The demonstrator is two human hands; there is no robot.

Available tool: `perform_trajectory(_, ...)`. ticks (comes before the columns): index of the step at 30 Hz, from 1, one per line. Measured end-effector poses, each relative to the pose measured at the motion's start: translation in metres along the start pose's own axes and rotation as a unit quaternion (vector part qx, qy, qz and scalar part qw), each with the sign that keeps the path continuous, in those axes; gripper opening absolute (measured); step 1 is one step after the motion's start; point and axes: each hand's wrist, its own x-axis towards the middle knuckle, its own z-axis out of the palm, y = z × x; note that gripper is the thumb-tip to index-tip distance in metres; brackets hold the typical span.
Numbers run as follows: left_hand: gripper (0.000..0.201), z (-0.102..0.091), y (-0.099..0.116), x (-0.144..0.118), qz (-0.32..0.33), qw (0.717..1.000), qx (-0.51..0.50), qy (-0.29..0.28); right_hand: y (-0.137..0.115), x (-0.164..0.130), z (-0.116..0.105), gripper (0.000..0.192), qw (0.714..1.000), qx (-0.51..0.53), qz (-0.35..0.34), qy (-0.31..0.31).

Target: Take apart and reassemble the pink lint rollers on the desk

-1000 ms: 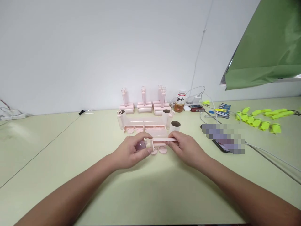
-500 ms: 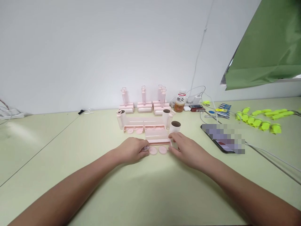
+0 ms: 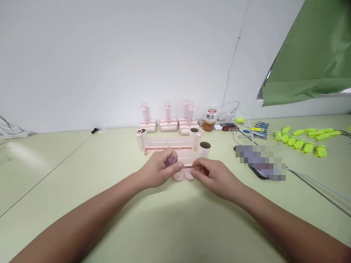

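Note:
My left hand [image 3: 160,168] is closed around a small see-through, purplish cylinder [image 3: 170,160], whose rounded end shows between thumb and fingers. To its right, my right hand [image 3: 212,175] is half curled, thumb and forefinger apart, with nothing visible between them. Both hands hover over an open pink case [image 3: 188,168], partly hidden by them. Two round pink discs [image 3: 178,176] lie flat on the table just in front of it. A white roll with a brown core [image 3: 204,149] stands upright beyond my right hand.
Behind are more open pink cases [image 3: 157,141], flanked by upright pink handles [image 3: 140,140]. Closed pink cases [image 3: 168,126] line the wall, topped by clear-and-pink handles. On the right are a labelled bottle [image 3: 210,118], a phone [image 3: 257,162], cables and several neon-yellow pieces [image 3: 308,147].
My left hand has risen from the table and turned, bringing the see-through cylinder up. My right hand has shifted slightly left and down, away from the white roll.

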Motion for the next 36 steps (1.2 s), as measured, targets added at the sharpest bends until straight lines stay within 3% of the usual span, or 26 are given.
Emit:
perform_trajectory(3,0.036,0.009,0.026,0.009,0.034,0.985,-0.137,0.103,-0.008,-0.003,0.006,0.035,0.985,0.159,-0.053,-0.034)
perform_trajectory(6,0.041,0.021,0.039,0.018,0.036,0.958,-0.209,0.192,-0.011,-0.004,0.012,0.041,0.935,0.328,-0.08,-0.11)
perform_trajectory(8,0.041,0.027,0.038,0.022,0.025,0.943,-0.25,0.219,-0.008,-0.003,0.014,0.042,0.9,0.407,-0.065,-0.142)
perform_trajectory(11,0.043,0.03,0.031,0.026,-0.002,0.928,-0.312,0.202,-0.003,-0.001,0.014,0.047,0.881,0.453,-0.04,-0.133)
perform_trajectory(17,0.043,0.034,0.025,0.027,-0.135,0.931,-0.331,0.07,-0.001,0.0,0.012,0.048,0.893,0.444,-0.033,-0.074)
perform_trajectory(19,0.047,0.037,0.024,0.028,-0.161,0.921,-0.35,0.052,-0.002,-0.001,0.011,0.048,0.901,0.428,-0.04,-0.049)
perform_trajectory(22,0.052,0.038,0.021,0.032,-0.206,0.876,-0.428,0.082,-0.004,-0.004,0.004,0.047,0.923,0.374,-0.075,-0.038)
perform_trajectory(25,0.052,0.027,0.014,0.039,-0.225,0.828,-0.487,0.162,-0.005,-0.01,-0.005,0.047,0.945,0.304,-0.117,-0.043)
perform_trajectory(28,0.049,0.003,0.01,0.044,-0.149,0.856,-0.443,0.222,-0.003,-0.011,-0.012,0.045,0.952,0.282,-0.115,-0.016)
perform_trajectory(32,0.051,-0.021,0.014,0.044,-0.077,0.888,-0.374,0.254,0.001,-0.005,-0.018,0.043,0.949,0.305,-0.071,0.04)
perform_trajectory(34,0.048,-0.018,0.016,0.042,-0.098,0.918,-0.322,0.209,0.003,-0.001,-0.022,0.042,0.935,0.345,-0.04,0.065)
perform_trajectory(36,0.041,-0.004,0.017,0.039,-0.118,0.952,-0.253,0.122,0.005,0.002,-0.028,0.037,0.924,0.368,-0.019,0.098)
